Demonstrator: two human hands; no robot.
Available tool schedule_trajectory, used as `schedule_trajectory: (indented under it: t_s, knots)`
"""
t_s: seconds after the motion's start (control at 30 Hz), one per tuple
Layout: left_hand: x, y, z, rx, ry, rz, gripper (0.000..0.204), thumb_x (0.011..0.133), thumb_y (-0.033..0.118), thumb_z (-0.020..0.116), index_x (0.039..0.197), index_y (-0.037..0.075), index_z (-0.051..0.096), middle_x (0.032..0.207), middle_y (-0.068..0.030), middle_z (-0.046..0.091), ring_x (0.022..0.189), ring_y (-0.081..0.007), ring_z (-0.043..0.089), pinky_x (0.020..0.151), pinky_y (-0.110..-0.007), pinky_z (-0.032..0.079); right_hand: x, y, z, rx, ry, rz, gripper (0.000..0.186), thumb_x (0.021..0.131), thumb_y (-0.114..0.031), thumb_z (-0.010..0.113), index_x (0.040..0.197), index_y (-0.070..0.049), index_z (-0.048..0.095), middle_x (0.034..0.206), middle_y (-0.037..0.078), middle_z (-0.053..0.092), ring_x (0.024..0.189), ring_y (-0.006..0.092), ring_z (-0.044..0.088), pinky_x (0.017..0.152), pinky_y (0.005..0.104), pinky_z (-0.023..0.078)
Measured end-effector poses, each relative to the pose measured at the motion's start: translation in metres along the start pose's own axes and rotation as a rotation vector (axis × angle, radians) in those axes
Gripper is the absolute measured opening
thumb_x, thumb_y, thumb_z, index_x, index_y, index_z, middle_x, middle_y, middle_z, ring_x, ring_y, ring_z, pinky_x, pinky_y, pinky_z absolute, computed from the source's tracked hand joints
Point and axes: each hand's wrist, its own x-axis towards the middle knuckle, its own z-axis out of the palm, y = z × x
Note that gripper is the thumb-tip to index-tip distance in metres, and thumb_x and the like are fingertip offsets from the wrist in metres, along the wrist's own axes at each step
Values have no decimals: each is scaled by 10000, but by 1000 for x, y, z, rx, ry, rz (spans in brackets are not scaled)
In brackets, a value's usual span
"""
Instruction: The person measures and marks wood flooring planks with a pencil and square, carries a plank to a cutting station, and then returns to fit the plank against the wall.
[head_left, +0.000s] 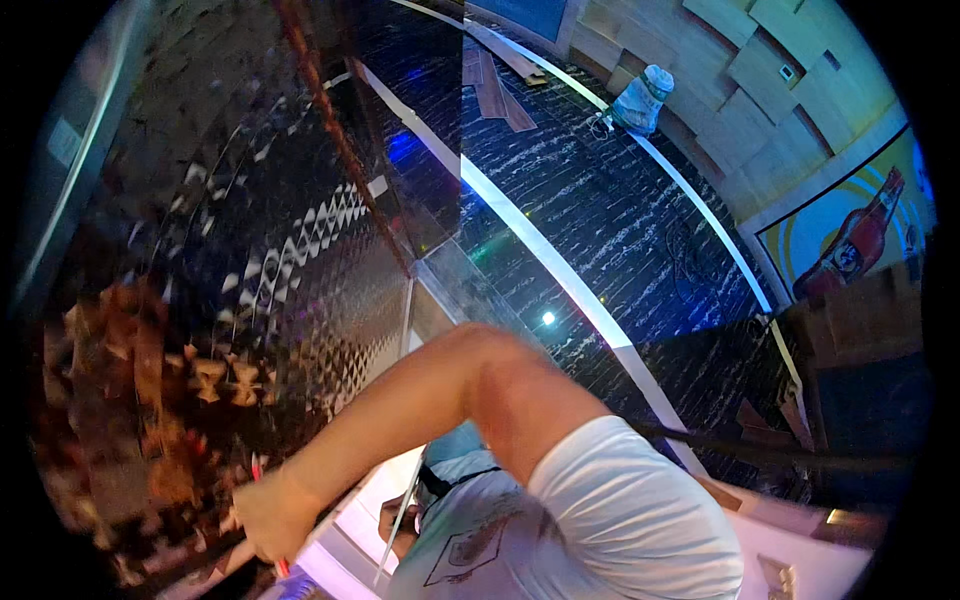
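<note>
My right arm, in a white short sleeve, bends across in front of me to the lower left. My right hand is closed around a thin red stick-like thing; its ends show above and below the fist, but its kind is unclear. Beside that hand rises a dark, glossy wall panel with a faceted, mirror-like pattern. Partly hidden below my forearm, my left hand has curled fingers by a thin pale edge. What it grips, if anything, is hard to make out.
Far below is a dark streaked floor crossed by pale curved strips. A wrapped bundle stands by the blocky wall. Loose boards lie on the floor. A bottle poster hangs at right.
</note>
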Motion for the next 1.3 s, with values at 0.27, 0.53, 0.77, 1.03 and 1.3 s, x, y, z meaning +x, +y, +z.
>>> schedule_trajectory:
  t_s: [0.27,0.53,0.77,1.03,1.3]
  knots:
    - [107,92,128,19,9,50,132,842,-28,701,960,-38,643,926,-79,653,848,-181,605,803,-321,497,16,36,-81,237,-337,-139,517,987,-439,539,913,38,724,977,230,699,894,380,669,765,510,531]
    - [183,152,284,-64,-78,64,136,843,-24,702,964,-37,641,931,-81,654,848,-182,608,800,-323,500,-342,111,-366,242,381,932,223,882,-306,623,999,-137,709,898,119,713,829,340,698,715,449,552]
    - [299,146,486,69,-365,67,140,851,-16,704,977,-26,644,945,-84,658,827,-181,626,775,-324,514,-641,1,-391,254,657,2050,282,1000,-274,582,874,-41,680,697,59,673,635,138,645,612,322,503]
    - [393,232,810,297,-768,69,169,905,103,692,1039,1,686,952,-63,723,834,-197,678,791,-342,541,-778,7,-552,483,1424,2006,532,1018,-381,529,1271,85,569,1081,171,714,815,150,690,517,196,413]
    - [475,270,1056,285,-948,785,426,680,-98,581,1077,24,679,1103,-154,675,1038,-350,645,878,-408,539,-869,98,-715,544,1861,2056,446,942,-554,593,962,-110,560,785,-17,515,623,82,527,417,200,273]
